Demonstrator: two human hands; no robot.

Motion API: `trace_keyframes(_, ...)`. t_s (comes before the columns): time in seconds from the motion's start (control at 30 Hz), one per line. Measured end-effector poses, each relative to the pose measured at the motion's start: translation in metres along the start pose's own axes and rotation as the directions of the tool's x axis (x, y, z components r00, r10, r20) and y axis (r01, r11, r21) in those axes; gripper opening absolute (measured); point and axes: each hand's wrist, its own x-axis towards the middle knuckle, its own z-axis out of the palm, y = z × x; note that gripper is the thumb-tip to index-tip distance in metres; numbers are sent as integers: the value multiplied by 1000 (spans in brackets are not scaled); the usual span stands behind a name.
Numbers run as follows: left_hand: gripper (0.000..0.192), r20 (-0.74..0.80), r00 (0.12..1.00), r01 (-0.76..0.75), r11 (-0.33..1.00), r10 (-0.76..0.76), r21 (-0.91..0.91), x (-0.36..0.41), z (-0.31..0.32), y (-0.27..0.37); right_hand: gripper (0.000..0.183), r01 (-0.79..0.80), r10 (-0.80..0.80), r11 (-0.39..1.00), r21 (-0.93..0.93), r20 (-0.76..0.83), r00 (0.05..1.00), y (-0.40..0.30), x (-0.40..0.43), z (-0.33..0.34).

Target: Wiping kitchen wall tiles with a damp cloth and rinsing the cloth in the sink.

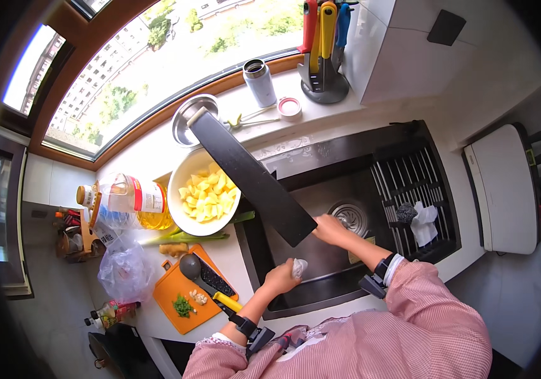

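My left hand point(282, 278), above the front left of the dark kitchen sink point(294, 303), is closed around a crumpled white cloth or paper point(300, 268). My right hand point(331, 230) lies over the sink near the drain strainer point(348, 215), at the end of the black faucet point(251, 175); its fingers are partly hidden, so what they touch cannot be told. The faucet partly covers a white bowl point(173, 213) of cut yellow potato pieces point(206, 196), standing left of the sink.
An orange cutting board point(185, 312) holds a ladle point(190, 266), garlic point(198, 297) and chopped greens point(183, 306). An oil bottle point(150, 196) lies near a plastic bag point(128, 275). A steel bowl point(180, 125), flask point(258, 85) and knife block point(325, 85) line the windowsill.
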Motion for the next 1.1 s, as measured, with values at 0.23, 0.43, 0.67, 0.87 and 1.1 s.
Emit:
trace_keyframes(0.23, 56, -64, 997, -38, 999, 36, -37, -16, -3, 17, 31, 193, -225, 974, -117, -580, 783, -27, 18, -92)
trace_keyframes(0.43, 56, -132, 991, -40, 997, 31, -60, -28, 3, 14, 21, 257, -377, 925, -280, -765, 523, -75, 74, -174)
trace_keyframes(0.67, 58, -133, 989, -68, 998, 65, -13, -29, 9, 19, 18, 131, -450, 840, -527, -540, 711, -132, 171, -199)
trace_keyframes(0.87, 58, -117, 993, -14, 997, 5, -72, -31, 2, 14, 10, 54, -627, 647, -761, -490, 606, -136, 199, -188)
trace_keyframes(1.1, 67, -59, 998, -12, 999, 10, -36, -25, 4, 7, 11, 73, -631, 715, -695, -598, 494, -130, 133, -208)
